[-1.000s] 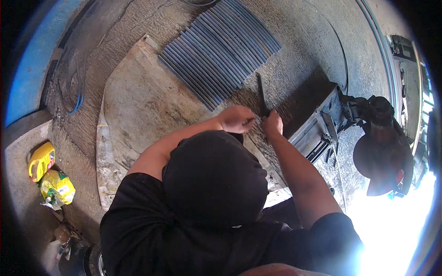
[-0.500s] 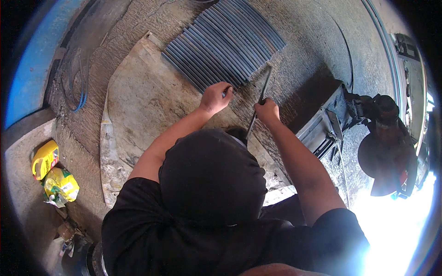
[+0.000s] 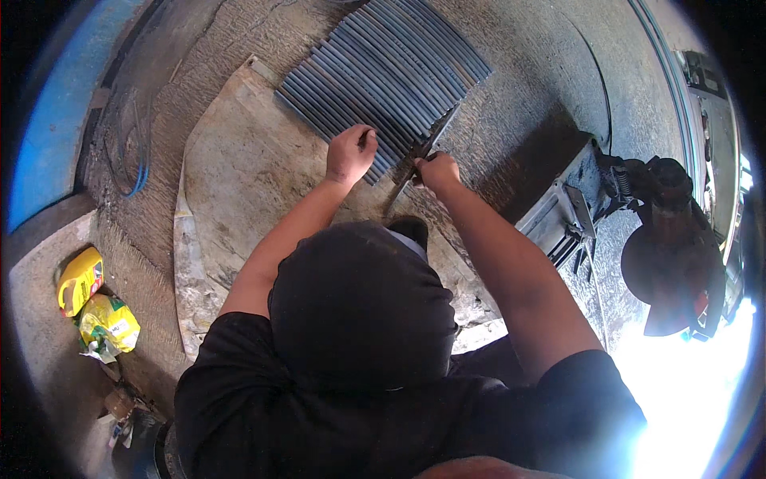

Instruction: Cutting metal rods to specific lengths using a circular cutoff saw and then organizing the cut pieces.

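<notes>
A row of dark metal rods (image 3: pixel 383 68) lies side by side on the floor ahead of me, several of them packed closely. My right hand (image 3: pixel 438 172) is closed around a long, narrow metal bar (image 3: pixel 444 124), which slants along the rods' right-hand ends and seems to touch them. My left hand (image 3: pixel 349 156) is over the near edge of the row, its fingers curled together. Whatever those fingers hold, if anything, is hidden. Beneath my arms is a stained, pale sheet (image 3: pixel 247 160), spread on the floor.
To the right stands a cut-off saw with a metal base (image 3: pixel 558 211) and a dark round disc (image 3: pixel 658 271). A yellow container (image 3: pixel 80 281) and a yellow-green bag (image 3: pixel 108 323) sit at left. Blue cable (image 3: pixel 141 176) lies near the blue panel (image 3: pixel 60 108).
My right hand has moved left and slightly away from me, bringing the bar against the rods' ends. My left hand has shifted a little left and farther out over the rods.
</notes>
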Motion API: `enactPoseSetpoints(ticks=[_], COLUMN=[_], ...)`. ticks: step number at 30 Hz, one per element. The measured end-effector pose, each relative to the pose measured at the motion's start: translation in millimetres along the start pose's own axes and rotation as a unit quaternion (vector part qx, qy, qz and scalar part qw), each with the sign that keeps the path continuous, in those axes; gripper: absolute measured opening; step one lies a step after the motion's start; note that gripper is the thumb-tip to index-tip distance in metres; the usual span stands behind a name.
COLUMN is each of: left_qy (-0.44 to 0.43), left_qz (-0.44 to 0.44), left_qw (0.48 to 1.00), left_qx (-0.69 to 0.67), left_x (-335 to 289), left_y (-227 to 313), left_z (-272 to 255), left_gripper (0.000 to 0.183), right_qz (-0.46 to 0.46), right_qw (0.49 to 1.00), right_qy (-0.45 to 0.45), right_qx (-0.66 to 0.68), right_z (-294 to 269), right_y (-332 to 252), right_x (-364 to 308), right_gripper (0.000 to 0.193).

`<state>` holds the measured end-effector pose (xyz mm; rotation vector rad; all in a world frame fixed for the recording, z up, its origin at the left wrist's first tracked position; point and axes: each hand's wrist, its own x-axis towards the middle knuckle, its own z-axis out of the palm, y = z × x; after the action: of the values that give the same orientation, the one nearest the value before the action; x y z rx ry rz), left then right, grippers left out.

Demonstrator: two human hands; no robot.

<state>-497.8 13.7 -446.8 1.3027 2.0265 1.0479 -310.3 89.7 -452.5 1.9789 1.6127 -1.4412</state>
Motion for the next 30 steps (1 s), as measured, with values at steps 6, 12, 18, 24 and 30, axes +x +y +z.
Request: enactPoseSetpoints(ticks=[6,12,18,24,30], left_qy=[-0.138,-0.455,-0.471,-0.279,-0.152], left_qz=[0.032,0.014,-0.283,-0.463,-0.533], left_qw=[0.989,0.889,0.824,0.762,0.677], left_qx=[-0.052,-0.036,-0.137,-0.357,-0.485], left_x=[-22.8,-42.9,-63.2,-79.1,-75.1], left_y=[12.7,19.4,6.5,5.1,13.2], left_z=[13.7,23.9,34.4,49.4,55.4], left_gripper=[0.021,0.032,0.040,0.039,0.041], right_qz=[-0.006,-0.053,-0.117,-0.020,-0.031], right_qw=[1.000,0.977,0.988,0.980,0.995], right_qy=[-0.020,-0.062,0.014,-0.048,-0.009], right_qx=[0.011,0.196,-0.104,0.194,0.096], right_z=[1.1,16.4,-8.3,-25.9,-22.0], right_y=[-0.9,25.1,33.7,1.1,-15.3], right_x=[18.8,51.1,84.4,53.6,47.1], right_gripper=[0.037,0.038,0.037,0.024,0.022])
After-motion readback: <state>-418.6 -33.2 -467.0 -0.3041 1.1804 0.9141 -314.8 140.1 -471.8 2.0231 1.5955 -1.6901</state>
